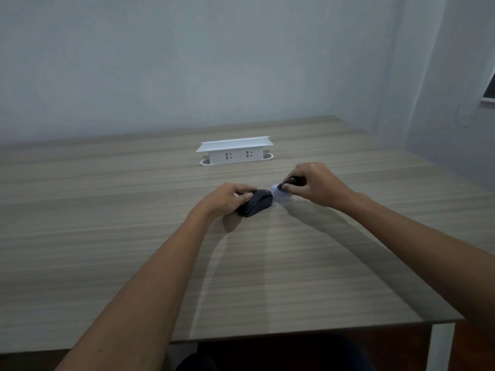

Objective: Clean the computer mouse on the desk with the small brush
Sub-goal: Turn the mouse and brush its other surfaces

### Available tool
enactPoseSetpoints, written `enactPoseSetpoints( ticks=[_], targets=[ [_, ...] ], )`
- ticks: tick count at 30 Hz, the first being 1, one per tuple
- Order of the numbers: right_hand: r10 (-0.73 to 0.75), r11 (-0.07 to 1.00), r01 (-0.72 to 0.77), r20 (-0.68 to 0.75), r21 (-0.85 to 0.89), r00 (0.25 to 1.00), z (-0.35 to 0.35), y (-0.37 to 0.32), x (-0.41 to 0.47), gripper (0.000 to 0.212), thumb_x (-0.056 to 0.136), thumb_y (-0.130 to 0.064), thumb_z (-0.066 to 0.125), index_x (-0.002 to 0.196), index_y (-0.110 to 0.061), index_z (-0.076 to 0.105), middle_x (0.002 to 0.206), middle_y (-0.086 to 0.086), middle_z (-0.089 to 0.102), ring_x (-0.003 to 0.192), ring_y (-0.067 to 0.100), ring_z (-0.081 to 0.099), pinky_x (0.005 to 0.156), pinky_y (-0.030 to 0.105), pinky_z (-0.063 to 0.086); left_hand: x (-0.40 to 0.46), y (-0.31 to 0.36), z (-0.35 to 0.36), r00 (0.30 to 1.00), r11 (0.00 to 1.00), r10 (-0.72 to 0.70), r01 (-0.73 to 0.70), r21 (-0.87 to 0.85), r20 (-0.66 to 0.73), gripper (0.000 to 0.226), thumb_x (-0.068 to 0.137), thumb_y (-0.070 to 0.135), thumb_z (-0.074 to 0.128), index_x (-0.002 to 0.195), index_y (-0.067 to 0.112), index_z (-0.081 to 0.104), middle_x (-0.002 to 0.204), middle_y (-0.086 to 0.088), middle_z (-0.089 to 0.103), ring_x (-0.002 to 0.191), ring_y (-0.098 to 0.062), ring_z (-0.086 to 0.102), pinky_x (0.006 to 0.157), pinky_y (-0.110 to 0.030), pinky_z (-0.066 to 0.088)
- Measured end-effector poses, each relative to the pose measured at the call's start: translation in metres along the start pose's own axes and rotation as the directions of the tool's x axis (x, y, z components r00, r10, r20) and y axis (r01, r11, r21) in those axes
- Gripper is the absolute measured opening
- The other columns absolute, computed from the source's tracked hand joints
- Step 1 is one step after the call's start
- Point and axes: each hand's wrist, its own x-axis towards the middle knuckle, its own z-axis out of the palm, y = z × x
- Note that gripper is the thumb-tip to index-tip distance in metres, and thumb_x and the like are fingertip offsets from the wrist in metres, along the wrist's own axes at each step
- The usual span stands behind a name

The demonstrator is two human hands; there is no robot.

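Observation:
A dark computer mouse (257,203) lies on the wooden desk (107,236), a little past the middle. My left hand (227,198) grips its left rear side, fingers wrapped over the top. My right hand (317,186) pinches a small brush (288,185) with a dark rounded handle. The brush's pale bristles are blurred and sit right at the mouse's front right end. Part of the brush handle is hidden inside my fingers.
A white pop-up power socket box (234,153) stands on the desk behind the hands, about a hand's width away. The desk's front edge and a white leg (439,346) show at the lower right. A pale wall stands behind the desk.

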Motion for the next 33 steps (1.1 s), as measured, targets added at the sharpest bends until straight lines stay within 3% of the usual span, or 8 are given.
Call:
enactPoseSetpoints(
  ticks=[7,12,15,18,22,28,31,33],
  targets=[
    [0.103,0.99,-0.1,-0.027,0.101,0.994,0.004,-0.002,0.004,0.012,0.085,-0.026,0.075,0.084,-0.015,0.08,0.073,-0.002,0.071,0.067,0.01,0.06,0.058,0.013,0.039,0.002,0.011,0.0,0.999,0.986,0.028,-0.034,0.166,0.039,0.043,0.096,0.038,0.061,0.136,0.023,0.061,0.124,0.001,0.067,0.105,-0.016,0.061,0.098,-0.032,0.047],
    [0.214,0.964,-0.202,-0.053,0.172,0.975,0.004,-0.005,0.005,0.013,0.084,-0.024,0.074,0.084,-0.013,0.08,0.068,-0.008,0.068,0.058,-0.001,0.058,0.055,0.011,0.04,0.003,0.018,0.006,0.995,0.952,0.084,-0.098,0.288,0.063,0.039,0.079,0.044,0.077,0.112,0.023,0.071,0.1,0.003,0.07,0.091,-0.02,0.065,0.087,-0.04,0.054],
    [0.248,0.951,-0.234,-0.049,0.201,0.967,0.0,-0.006,0.005,0.013,0.084,-0.023,0.073,0.084,-0.012,0.079,0.063,-0.012,0.065,0.052,-0.005,0.059,0.052,0.013,0.044,0.004,0.026,0.005,0.992,0.917,0.063,-0.101,0.386,0.111,0.052,0.079,0.037,0.08,0.126,0.02,0.065,0.115,0.0,0.062,0.105,-0.023,0.059,0.095,-0.039,0.049],
    [0.263,0.938,-0.25,-0.023,0.239,0.965,-0.004,-0.009,0.004,0.013,0.085,-0.022,0.073,0.085,-0.011,0.079,0.062,-0.006,0.068,0.048,0.003,0.06,0.046,0.013,0.047,0.004,0.033,0.003,0.985,0.878,0.039,-0.114,0.466,0.166,0.064,0.079,0.033,0.08,0.138,0.025,0.056,0.133,0.001,0.055,0.12,-0.023,0.053,0.105,-0.043,0.044],
    [0.298,0.92,-0.296,0.031,0.257,0.954,-0.006,-0.011,0.005,0.014,0.085,-0.022,0.072,0.084,-0.009,0.078,0.058,-0.003,0.066,0.044,0.006,0.06,0.041,0.018,0.047,0.003,0.042,0.001,0.973,0.798,0.062,-0.183,0.574,0.224,0.067,0.078,0.028,0.081,0.139,0.032,0.053,0.145,0.005,0.046,0.13,-0.023,0.046,0.109,-0.048,0.038],
    [0.351,0.89,-0.37,0.12,0.268,0.929,-0.008,-0.019,0.005,0.017,0.081,-0.018,0.07,0.075,-0.004,0.076,0.058,0.004,0.067,0.037,0.003,0.055,0.04,0.022,0.045,-0.004,0.038,-0.006,0.951,0.777,0.138,-0.277,0.565,0.276,0.07,0.076,0.015,0.078,0.135,0.043,0.055,0.149,0.007,0.038,0.135,-0.023,0.04,0.109,-0.051,0.036],
    [0.371,0.88,-0.399,0.153,0.256,0.916,-0.01,-0.025,0.004,0.017,0.079,-0.018,0.069,0.07,-0.004,0.074,0.055,0.003,0.066,0.034,0.003,0.052,0.038,0.019,0.042,-0.009,0.028,-0.011,0.969,0.839,0.167,-0.237,0.49,0.183,0.069,0.078,0.013,0.077,0.139,0.037,0.054,0.148,0.001,0.039,0.135,-0.022,0.041,0.111,-0.047,0.036],
    [0.379,0.877,-0.409,0.16,0.251,0.911,-0.011,-0.027,0.004,0.018,0.078,-0.017,0.068,0.068,-0.003,0.073,0.053,0.003,0.065,0.033,0.003,0.052,0.038,0.019,0.041,-0.014,0.024,-0.015,0.984,0.887,0.154,-0.179,0.426,0.092,0.069,0.08,0.016,0.079,0.142,0.028,0.053,0.139,-0.002,0.043,0.124,-0.018,0.046,0.107,-0.036,0.04]
  ],
)
